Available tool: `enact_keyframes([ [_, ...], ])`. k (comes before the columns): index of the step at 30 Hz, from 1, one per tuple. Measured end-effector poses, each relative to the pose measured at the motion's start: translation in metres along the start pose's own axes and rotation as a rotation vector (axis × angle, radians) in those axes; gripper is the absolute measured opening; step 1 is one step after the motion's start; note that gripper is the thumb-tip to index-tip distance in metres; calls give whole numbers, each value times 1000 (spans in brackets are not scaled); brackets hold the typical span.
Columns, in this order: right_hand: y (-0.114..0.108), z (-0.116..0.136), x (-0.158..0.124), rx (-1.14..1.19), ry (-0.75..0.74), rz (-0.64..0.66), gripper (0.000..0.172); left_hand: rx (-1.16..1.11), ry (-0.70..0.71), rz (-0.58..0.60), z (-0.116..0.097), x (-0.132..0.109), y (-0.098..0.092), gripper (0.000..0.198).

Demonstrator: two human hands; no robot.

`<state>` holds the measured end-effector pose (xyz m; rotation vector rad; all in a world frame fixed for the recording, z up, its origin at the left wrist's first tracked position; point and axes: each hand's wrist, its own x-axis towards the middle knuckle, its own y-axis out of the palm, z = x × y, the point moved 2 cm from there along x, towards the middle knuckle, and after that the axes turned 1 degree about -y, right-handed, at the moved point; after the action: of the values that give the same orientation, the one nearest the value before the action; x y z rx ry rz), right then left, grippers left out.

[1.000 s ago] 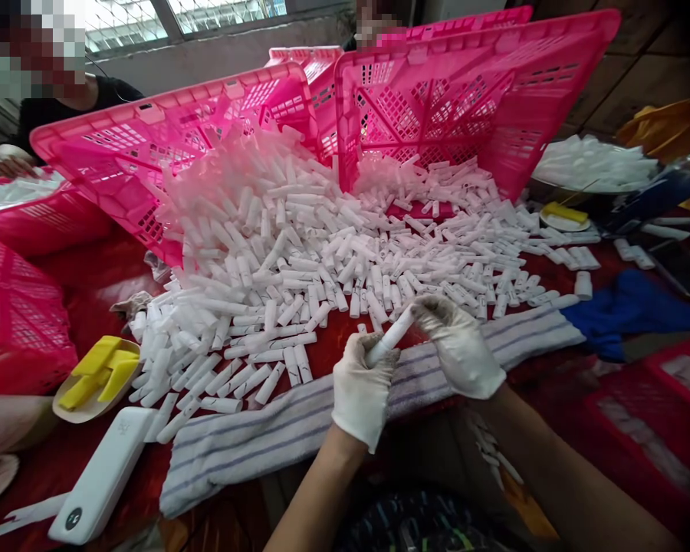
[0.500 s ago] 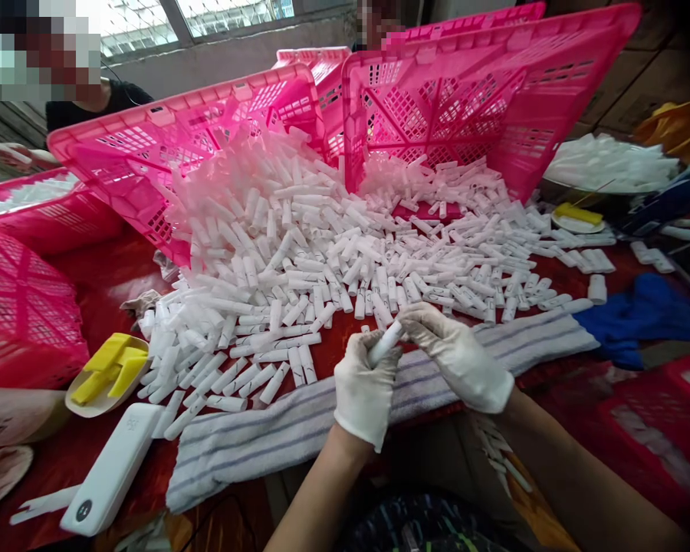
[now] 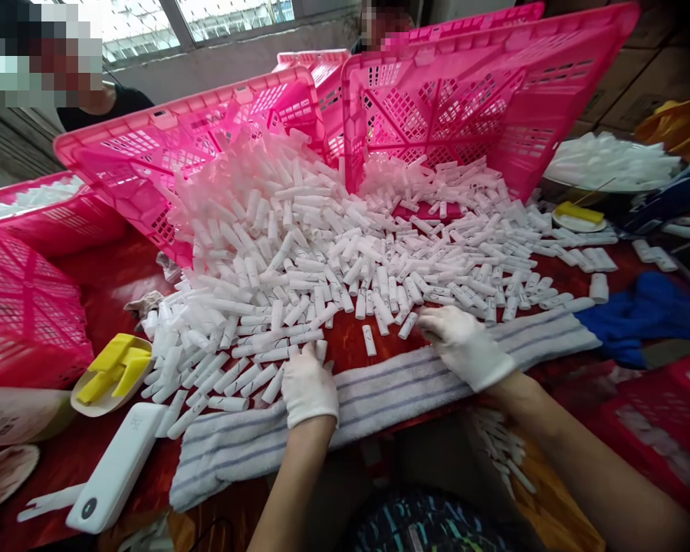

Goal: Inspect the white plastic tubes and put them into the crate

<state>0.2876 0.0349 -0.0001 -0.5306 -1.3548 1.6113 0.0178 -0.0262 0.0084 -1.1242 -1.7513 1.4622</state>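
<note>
A large heap of short white tubes, many with a dark mark, spreads over the red table. My left hand, in a white glove, is at the heap's near edge, its fingers closed around a white tube; its fingertips are partly hidden. My right hand, also gloved, hovers over the striped towel's far edge with loosely bent fingers apart. Its fingertips are beside a slanted white tube; whether they touch it is unclear. Between the hands lies a single marked tube.
Two tipped pink baskets stand behind the heap. A folded striped towel runs along the table's front edge. To the left are a dish of yellow pieces and a white power bank; a blue cloth lies right. Other people are behind the baskets.
My hands have parted: the left moved left to the heap's edge, the right slightly right. The tube they held together is no longer between them. A single tube now shows on the table there.
</note>
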Motion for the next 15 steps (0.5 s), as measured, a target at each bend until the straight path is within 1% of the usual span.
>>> enact_keyframes([
  [2, 16, 4, 25, -73, -91, 83, 27, -46, 66, 16, -8, 2, 8, 34],
  [3, 22, 5, 31, -77, -93, 96, 28, -99, 105, 23, -12, 1, 11, 32],
  [4, 26, 5, 35, -40, -64, 76, 28, -171, 147, 34, -14, -1, 14, 30],
  [5, 27, 5, 35, 56, -8, 25, 28, -265, 187, 51, -17, -3, 15, 29],
  [6, 26, 5, 33, 213, 67, -42, 28, -383, 218, 74, -19, -5, 16, 27],
  [7, 23, 7, 30, 418, 150, -110, 28, -523, 234, 101, -22, -7, 17, 26],
  [9, 13, 17, 24, 873, 302, -203, 32, -831, 214, 196, -29, -10, 15, 26],
  [11, 0, 32, 21, 1225, 409, -201, 39, -1118, 149, 341, -38, -11, 10, 39],
  [13, -11, 48, 21, 1432, 485, -169, 42, -1382, 64, 468, -48, -12, 4, 51],
  [15, -18, 59, 21, 1579, 557, -186, 41, -1606, -22, 542, -56, -12, -3, 51],
])
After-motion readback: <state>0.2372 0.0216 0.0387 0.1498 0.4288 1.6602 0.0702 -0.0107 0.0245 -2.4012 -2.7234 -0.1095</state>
